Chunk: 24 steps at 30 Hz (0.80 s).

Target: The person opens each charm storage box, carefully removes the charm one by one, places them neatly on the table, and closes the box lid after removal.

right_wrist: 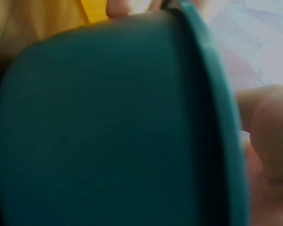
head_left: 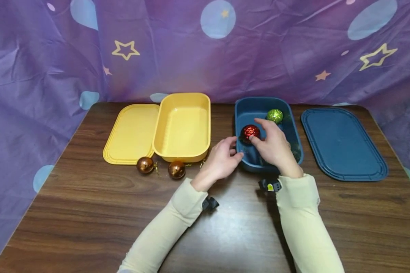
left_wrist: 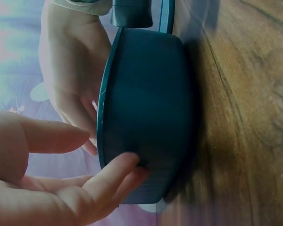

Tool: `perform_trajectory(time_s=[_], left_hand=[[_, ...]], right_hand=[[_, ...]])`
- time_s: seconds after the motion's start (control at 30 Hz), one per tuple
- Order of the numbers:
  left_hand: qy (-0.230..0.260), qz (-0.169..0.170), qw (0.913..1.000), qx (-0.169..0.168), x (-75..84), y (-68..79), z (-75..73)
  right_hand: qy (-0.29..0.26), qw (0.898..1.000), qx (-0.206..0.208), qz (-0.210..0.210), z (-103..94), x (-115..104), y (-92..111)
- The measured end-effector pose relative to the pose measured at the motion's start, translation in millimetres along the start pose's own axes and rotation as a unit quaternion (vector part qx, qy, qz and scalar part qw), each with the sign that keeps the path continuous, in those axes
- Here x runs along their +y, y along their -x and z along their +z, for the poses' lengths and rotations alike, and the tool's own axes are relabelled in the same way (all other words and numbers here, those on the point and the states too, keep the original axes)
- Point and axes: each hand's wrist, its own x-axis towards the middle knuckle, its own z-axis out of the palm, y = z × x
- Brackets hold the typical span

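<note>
A red bauble (head_left: 250,133) and a glittery green bauble (head_left: 275,116) lie inside the blue box (head_left: 246,167). Over the box reaches my right hand (head_left: 275,146), its thumb close to the red bauble and its forefinger stretched out above it; whether they touch is unclear. Something shiny is partly hidden behind that hand. My left hand (head_left: 222,159) is at the box's left wall, fingers extended along its outside and thumb near the rim. In the left wrist view, the left fingertips (left_wrist: 127,160) meet the wall of the box.
A yellow box (head_left: 182,132) stands left of the blue one, overlapping a yellow lid (head_left: 131,132). Two brown baubles, one left (head_left: 145,165) and one right (head_left: 176,169), lie before it. A blue lid (head_left: 343,144) lies at the right. Behind the table hangs a purple cloth (head_left: 177,49).
</note>
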Motion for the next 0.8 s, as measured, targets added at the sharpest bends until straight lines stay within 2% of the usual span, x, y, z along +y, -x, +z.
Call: perform_trajectory(time_s=[0.13, 0.3, 0.47, 0.8], left_hand=[[-0.02, 0.006, 0.9998, -0.002, -0.2, -1.1, -1.8], [-0.049, 0.019, 0.9986, -0.009, -1.0, -2.7, -4.9], [-0.061, 0.034, 0.9975, -0.011, -1.3, -3.7, -6.9], [-0.067, 0.019, 0.9976, -0.009, -1.1, -5.4, -5.9]], right_hand=[[0.013, 1.0, -0.013, -0.023, 7.4, -1.0, -1.6], [0.027, 0.999, -0.025, -0.028, 13.0, 0.3, -2.0], [0.037, 0.999, -0.012, -0.027, 13.9, -0.2, -0.9], [0.071, 0.997, 0.0, -0.008, 15.1, -1.2, 1.8]])
